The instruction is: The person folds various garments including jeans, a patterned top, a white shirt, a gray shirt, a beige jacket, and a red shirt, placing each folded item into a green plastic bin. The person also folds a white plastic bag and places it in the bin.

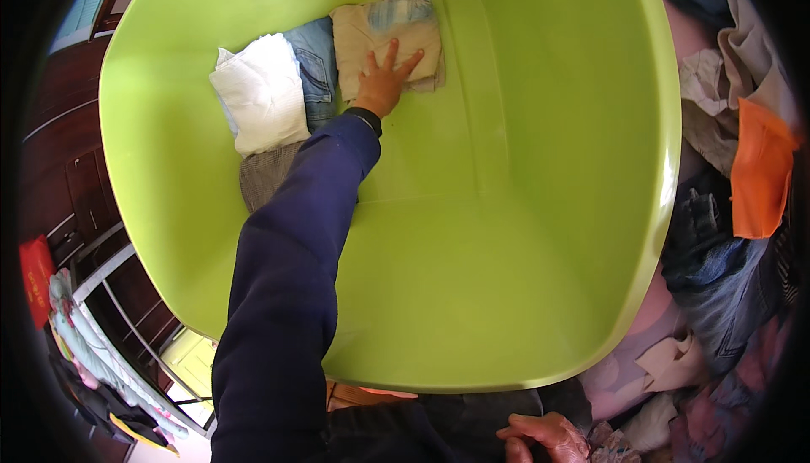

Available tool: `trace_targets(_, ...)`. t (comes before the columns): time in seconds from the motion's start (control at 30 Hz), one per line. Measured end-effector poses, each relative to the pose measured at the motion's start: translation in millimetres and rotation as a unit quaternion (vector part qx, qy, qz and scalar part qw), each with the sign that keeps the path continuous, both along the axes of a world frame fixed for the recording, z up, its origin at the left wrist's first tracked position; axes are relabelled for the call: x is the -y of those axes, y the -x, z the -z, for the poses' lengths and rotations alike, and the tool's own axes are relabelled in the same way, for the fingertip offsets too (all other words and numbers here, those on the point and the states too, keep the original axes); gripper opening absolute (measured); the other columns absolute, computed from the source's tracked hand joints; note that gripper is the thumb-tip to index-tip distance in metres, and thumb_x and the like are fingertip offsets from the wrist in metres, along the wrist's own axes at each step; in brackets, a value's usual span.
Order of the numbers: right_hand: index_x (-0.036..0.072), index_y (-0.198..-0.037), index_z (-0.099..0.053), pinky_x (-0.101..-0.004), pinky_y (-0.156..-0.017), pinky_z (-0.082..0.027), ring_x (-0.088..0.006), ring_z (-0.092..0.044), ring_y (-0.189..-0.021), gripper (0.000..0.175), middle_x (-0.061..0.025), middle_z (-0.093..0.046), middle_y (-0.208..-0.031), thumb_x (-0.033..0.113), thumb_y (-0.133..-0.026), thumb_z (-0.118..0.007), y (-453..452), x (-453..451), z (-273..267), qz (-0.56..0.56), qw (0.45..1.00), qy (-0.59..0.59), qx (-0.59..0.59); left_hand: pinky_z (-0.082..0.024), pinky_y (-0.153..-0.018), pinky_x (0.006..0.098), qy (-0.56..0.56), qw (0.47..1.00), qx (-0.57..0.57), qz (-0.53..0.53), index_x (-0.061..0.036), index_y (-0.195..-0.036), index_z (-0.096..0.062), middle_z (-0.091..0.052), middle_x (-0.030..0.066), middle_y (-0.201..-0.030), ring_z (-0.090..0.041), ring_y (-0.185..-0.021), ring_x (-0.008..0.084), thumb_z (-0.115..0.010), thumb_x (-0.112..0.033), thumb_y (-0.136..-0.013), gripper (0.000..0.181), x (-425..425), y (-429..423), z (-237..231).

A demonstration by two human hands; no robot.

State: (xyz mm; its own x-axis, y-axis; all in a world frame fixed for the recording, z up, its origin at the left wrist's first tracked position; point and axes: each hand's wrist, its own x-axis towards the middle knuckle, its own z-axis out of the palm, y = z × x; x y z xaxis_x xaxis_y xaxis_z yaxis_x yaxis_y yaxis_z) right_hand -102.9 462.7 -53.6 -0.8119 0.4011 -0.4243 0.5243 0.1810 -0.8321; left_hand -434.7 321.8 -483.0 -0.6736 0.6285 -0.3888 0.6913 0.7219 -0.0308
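My left hand reaches into a large green plastic tub, palm down with fingers spread. It rests on a folded beige garment that has a faded blue patch near its top edge. Left of that lies folded blue denim, partly under a folded white cloth. A grey-brown checked fabric shows below the white cloth, partly hidden by my sleeve. My right hand is at the bottom edge, outside the tub, with fingers bent; whether it holds anything is hidden.
Loose clothes lie right of the tub, among them blue jeans and an orange piece of fabric. At left, a metal frame stands beside draped textiles and a red item. Dark wooden furniture stands behind.
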Motion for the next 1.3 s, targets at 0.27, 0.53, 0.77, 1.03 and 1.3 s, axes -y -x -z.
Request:
trace_targets(0.27, -0.004, -0.098, -0.067, -0.0314, -0.060, -0.052, -0.0227, -0.066, -0.067, 0.023, -0.0140, -0.070, -0.085, -0.008, -0.076, -0.068, -5, -4, 0, -0.023, 0.997, 0.015, -0.071, -0.053, -0.079, 0.0376, -0.149, 0.981, 0.089, -0.084, -0.0053, -0.099, -0.070, -0.067, 0.0184, -0.105, -0.066, -0.093, 0.0321, -0.070, -0.005, -0.073, 0.026, 44, -6, -3)
trace_targets(0.53, -0.005, -0.096, -0.067, -0.0309, -0.060, -0.053, -0.0231, -0.066, -0.066, 0.020, -0.0159, -0.070, -0.083, -0.009, -0.077, -0.067, -12, -12, 3, -0.039, 0.996, 0.043, -0.062, -0.054, -0.066, 0.0341, -0.313, 0.914, 0.140, -0.218, -0.0020, -0.080, -0.071, -0.069, 0.0147, -0.076, -0.069, -0.070, 0.0266, -0.075, -0.008, -0.068, 0.014, 75, -58, 19)
trace_targets(0.77, -0.005, -0.097, -0.067, -0.0311, -0.060, -0.053, -0.0232, -0.066, -0.066, 0.020, -0.0154, -0.070, -0.082, -0.009, -0.078, -0.066, -7, -9, 3, -0.027, 0.997, 0.048, -0.054, -0.053, -0.069, 0.0394, -0.240, 0.958, 0.108, -0.117, -0.0024, -0.081, -0.070, -0.067, 0.0175, -0.080, -0.065, -0.077, 0.0339, -0.071, -0.007, -0.071, 0.011, 69, -60, 15)
trace_targets(1.03, 0.003, -0.106, -0.067, -0.0336, -0.067, -0.053, -0.0257, -0.067, -0.073, 0.025, -0.0110, -0.070, -0.088, -0.003, -0.082, -0.067, -7, -3, -4, -0.053, 0.998, -0.007, -0.027, -0.050, -0.070, 0.0466, -0.102, 0.991, 0.081, -0.027, 0.0006, -0.075, -0.065, -0.064, 0.0214, -0.081, -0.061, -0.078, 0.0416, -0.060, -0.007, -0.077, 0.009, 65, -66, 20)
trace_targets(1.3, -0.001, -0.103, -0.066, -0.0263, -0.055, -0.045, -0.0146, -0.056, -0.060, 0.023, -0.0089, -0.063, -0.076, -0.003, -0.081, -0.063, -21, 13, 0, 0.011, 0.999, 0.007, -0.033, -0.046, -0.060, 0.0339, -0.194, 0.923, 0.329, -0.052, 0.0020, -0.083, -0.058, -0.059, 0.0122, -0.071, -0.056, -0.064, 0.0195, -0.059, -0.012, -0.087, 0.015, 84, -53, -178)
